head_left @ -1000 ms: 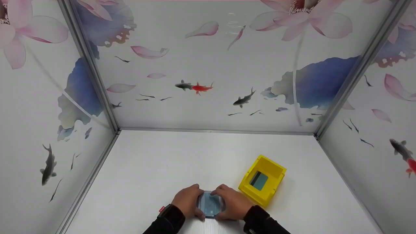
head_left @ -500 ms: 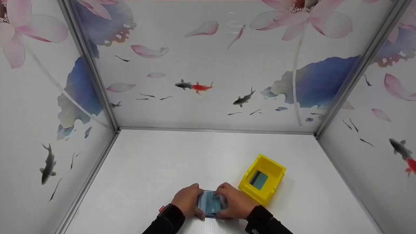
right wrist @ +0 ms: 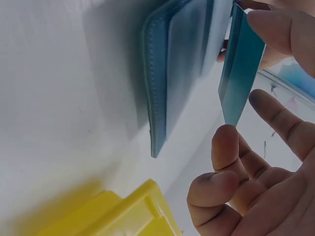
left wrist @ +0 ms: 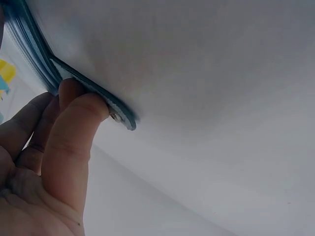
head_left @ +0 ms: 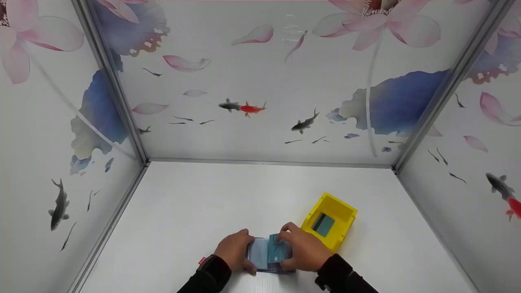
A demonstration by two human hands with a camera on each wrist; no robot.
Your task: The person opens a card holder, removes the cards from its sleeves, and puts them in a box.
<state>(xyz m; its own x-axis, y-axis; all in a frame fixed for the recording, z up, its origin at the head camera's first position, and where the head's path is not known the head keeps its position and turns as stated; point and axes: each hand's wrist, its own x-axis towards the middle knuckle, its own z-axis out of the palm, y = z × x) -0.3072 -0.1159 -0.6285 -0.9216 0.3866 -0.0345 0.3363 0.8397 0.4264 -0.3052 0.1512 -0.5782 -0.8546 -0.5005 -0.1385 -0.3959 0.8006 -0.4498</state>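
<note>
A blue card holder (head_left: pixel 258 254) with stitched edges and translucent sleeves lies spread on the white table. My left hand (head_left: pixel 234 252) grips its left side, fingers at the far edge and thumb at the near edge. In the left wrist view, fingers of that hand (left wrist: pixel 66 147) touch a strap (left wrist: pixel 120 110) with a round metal piece. My right hand (head_left: pixel 306 250) pinches a teal card (head_left: pixel 276 249), lifted and tilted over the holder's right half. The right wrist view shows this card (right wrist: pixel 241 69) apart from the stitched cover (right wrist: pixel 157 93); its far end is partly hidden.
Just beyond my right hand stands a yellow bin (head_left: pixel 341 208), turned at an angle. A teal card with a dark stripe (head_left: pixel 324 225) lies on its floor. Printed white panels (head_left: pixel 260 134) wall the table at the back and both sides.
My right hand has moved to the right and drawn the teal card up and across the holder, baring a pale sleeve on the left. The left hand has stayed in place.
</note>
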